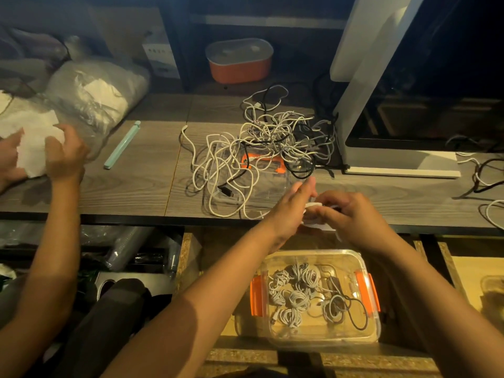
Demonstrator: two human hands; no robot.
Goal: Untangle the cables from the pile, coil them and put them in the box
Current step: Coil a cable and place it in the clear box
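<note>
A tangled pile of white, grey and black cables (268, 137) lies on the wooden table (141, 170), partly over a clear lid with an orange clip (263, 162). Near the table's front edge both my hands work on one small white cable coil (314, 205). My left hand (289, 211) holds it with fingers stretched forward; my right hand (354, 214) pinches it from the right. Below the table edge sits a clear plastic box with orange clips (321, 253), holding several coiled cables (298, 296).
At far left another person's hands (65, 154) handle white paper beside a plastic bag (95, 88). A mint-green stick (122, 144) lies on the table. An orange container (240, 64) stands at the back. A monitor base (401, 165) and loose cables (485, 175) occupy the right.
</note>
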